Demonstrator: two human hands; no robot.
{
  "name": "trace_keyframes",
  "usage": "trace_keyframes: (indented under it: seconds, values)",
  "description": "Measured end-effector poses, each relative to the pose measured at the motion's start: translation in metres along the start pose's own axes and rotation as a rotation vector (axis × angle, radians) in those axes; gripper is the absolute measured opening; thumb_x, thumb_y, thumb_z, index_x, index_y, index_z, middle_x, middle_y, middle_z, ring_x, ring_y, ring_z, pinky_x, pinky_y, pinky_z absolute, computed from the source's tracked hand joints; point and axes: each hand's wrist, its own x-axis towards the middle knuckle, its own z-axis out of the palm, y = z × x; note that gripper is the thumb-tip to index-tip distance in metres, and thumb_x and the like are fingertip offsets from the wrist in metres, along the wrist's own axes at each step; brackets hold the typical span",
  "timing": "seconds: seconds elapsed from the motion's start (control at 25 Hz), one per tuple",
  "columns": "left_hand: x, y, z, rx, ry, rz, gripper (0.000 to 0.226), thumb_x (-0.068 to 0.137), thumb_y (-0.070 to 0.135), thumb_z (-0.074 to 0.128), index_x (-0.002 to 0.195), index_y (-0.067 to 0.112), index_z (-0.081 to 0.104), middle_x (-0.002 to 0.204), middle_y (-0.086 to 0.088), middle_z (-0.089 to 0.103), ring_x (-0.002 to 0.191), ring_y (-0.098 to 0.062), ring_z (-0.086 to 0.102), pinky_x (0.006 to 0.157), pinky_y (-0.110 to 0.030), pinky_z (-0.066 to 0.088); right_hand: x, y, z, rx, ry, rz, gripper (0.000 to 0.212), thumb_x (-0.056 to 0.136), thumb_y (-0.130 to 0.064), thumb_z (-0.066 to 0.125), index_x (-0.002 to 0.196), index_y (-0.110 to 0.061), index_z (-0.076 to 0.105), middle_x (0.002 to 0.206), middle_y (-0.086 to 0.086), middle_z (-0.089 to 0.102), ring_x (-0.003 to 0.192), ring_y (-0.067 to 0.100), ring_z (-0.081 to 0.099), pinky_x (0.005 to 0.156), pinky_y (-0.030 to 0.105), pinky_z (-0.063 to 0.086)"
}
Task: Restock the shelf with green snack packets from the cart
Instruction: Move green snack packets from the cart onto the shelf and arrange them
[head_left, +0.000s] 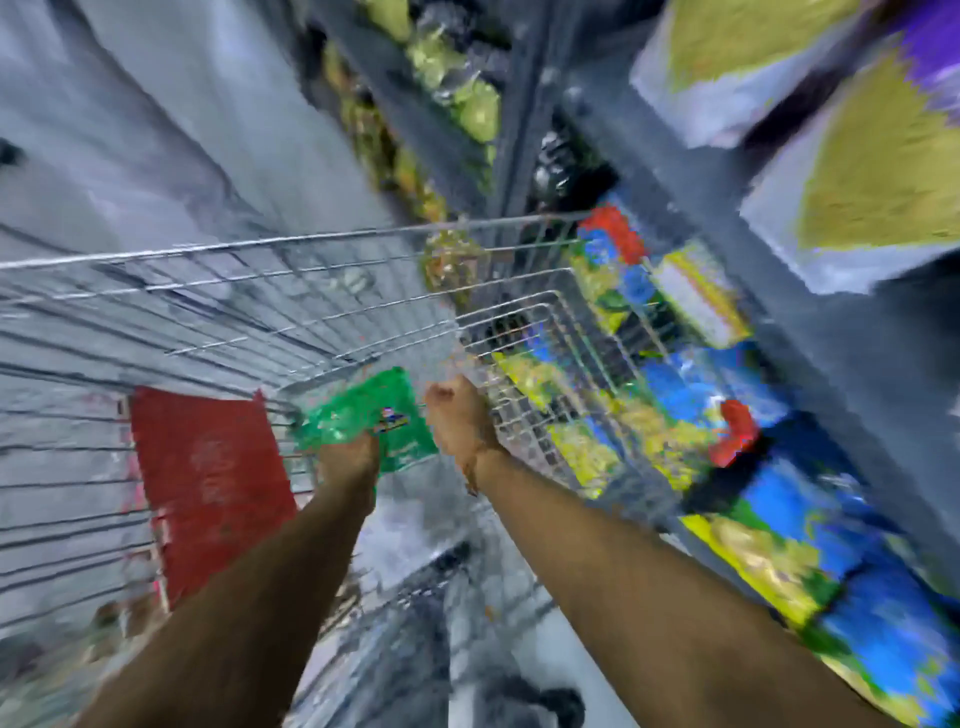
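Observation:
The view is blurred by motion. A green snack packet lies low inside the wire cart, and my left hand grips its near edge. My right hand is just right of the packet, fingers curled into a fist close to the cart's right wire wall; whether it holds the wire is unclear. The shelf rises at the right, packed with blue, yellow and red packets.
A red panel sits in the cart at the left. Yellow-green packets fill the far shelf bay. Large pale bags with yellow faces sit on the upper right shelf. Grey floor lies beyond the cart.

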Motion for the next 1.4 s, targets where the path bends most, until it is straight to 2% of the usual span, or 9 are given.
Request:
trace_keyframes:
  seconds: [0.2, 0.32, 0.48, 0.56, 0.76, 0.88, 1.08, 1.28, 1.4]
  values:
    - [0.057, -0.054, 0.006, -0.107, -0.128, -0.331, 0.03, 0.095, 0.026, 0.036, 0.101, 0.002, 0.052, 0.068, -0.012, 0.043, 0.054, -0.023, 0.045, 0.053, -0.024, 0.038, 0.053, 0.062, 0.076, -0.294, -0.216, 0.32, 0.041, 0.089, -0.021, 0.05, 0.122, 0.002, 0.048, 0.132, 0.027, 0.052, 0.121, 0.039, 0.05, 0.097, 0.038, 0.044]
    - [0.076, -0.073, 0.012, -0.122, -0.176, -0.439, 0.054, 0.096, 0.041, 0.026, 0.071, -0.002, 0.047, 0.06, -0.009, 0.033, 0.037, -0.024, 0.044, 0.033, -0.013, 0.035, 0.055, 0.087, 0.086, -0.435, -0.287, 0.356, 0.043, 0.09, -0.013, 0.047, 0.128, 0.003, 0.039, 0.136, 0.025, 0.048, 0.124, 0.039, 0.048, 0.099, 0.038, 0.043]
    - [0.08, -0.087, 0.006, -0.064, -0.184, -0.403, 0.054, 0.096, 0.036, 0.036, 0.128, -0.007, 0.043, 0.099, -0.023, 0.058, 0.096, -0.034, 0.057, 0.082, -0.038, 0.05, 0.048, 0.088, 0.073, -0.469, -0.203, 0.312, 0.032, 0.084, -0.005, 0.052, 0.115, 0.002, 0.057, 0.125, 0.025, 0.06, 0.116, 0.039, 0.055, 0.094, 0.039, 0.048]
    - [0.064, -0.077, 0.006, -0.038, -0.134, -0.287, 0.052, 0.094, 0.034, 0.04, 0.128, -0.005, 0.044, 0.128, -0.028, 0.054, 0.116, -0.04, 0.055, 0.094, -0.042, 0.048, 0.038, 0.074, 0.054, -0.456, -0.162, 0.266, 0.029, 0.083, -0.005, 0.052, 0.109, 0.0, 0.062, 0.122, 0.024, 0.062, 0.114, 0.038, 0.056, 0.095, 0.038, 0.048]
    - [-0.025, 0.004, 0.029, -0.137, -0.024, 0.122, 0.056, 0.09, 0.037, 0.05, 0.137, 0.01, 0.034, 0.135, -0.033, 0.047, 0.12, -0.048, 0.049, 0.1, -0.056, 0.044, -0.013, 0.02, -0.042, -0.424, 0.104, -0.002, 0.019, 0.083, -0.01, 0.044, 0.071, -0.01, 0.06, 0.112, 0.024, 0.065, 0.105, 0.037, 0.06, 0.075, 0.033, 0.047]
    - [-0.099, 0.044, 0.045, -0.143, -0.037, 0.499, 0.056, 0.092, 0.032, 0.049, 0.139, 0.009, 0.032, 0.137, -0.025, 0.048, 0.124, -0.038, 0.048, 0.104, -0.038, 0.039, -0.064, 0.006, -0.104, -0.222, 0.336, -0.152, 0.032, 0.085, -0.014, 0.037, 0.093, -0.002, 0.065, 0.109, 0.023, 0.065, 0.104, 0.035, 0.059, 0.078, 0.032, 0.044]
    - [-0.26, 0.041, 0.087, -0.181, -0.078, 1.073, 0.041, 0.092, 0.026, 0.048, 0.118, -0.004, 0.049, 0.102, -0.004, 0.049, 0.085, -0.001, 0.042, 0.081, -0.019, 0.034, -0.188, 0.045, -0.199, 0.2, 0.832, -0.294, 0.018, 0.085, -0.004, 0.049, 0.095, -0.005, 0.063, 0.096, 0.02, 0.07, 0.093, 0.032, 0.062, 0.079, 0.038, 0.042]
    - [-0.404, -0.042, 0.165, -0.287, -0.331, 1.3, 0.049, 0.091, 0.035, 0.037, 0.11, -0.008, 0.046, 0.105, -0.033, 0.057, 0.098, -0.032, 0.044, 0.085, -0.038, 0.034, -0.309, 0.141, -0.268, 0.426, 1.244, -0.507, 0.018, 0.09, -0.018, 0.035, 0.101, -0.015, 0.05, 0.096, 0.007, 0.049, 0.09, 0.02, 0.045, 0.082, 0.027, 0.035]
    - [-0.478, -0.089, 0.207, -0.204, -0.561, 1.441, 0.029, 0.09, 0.039, 0.031, 0.09, 0.015, 0.046, 0.075, -0.018, 0.05, 0.074, -0.033, 0.047, 0.071, -0.046, 0.038, -0.366, 0.203, -0.312, 0.559, 1.415, -0.46, 0.011, 0.089, -0.025, 0.031, 0.096, -0.027, 0.039, 0.091, 0.009, 0.045, 0.081, 0.017, 0.043, 0.077, 0.026, 0.036]
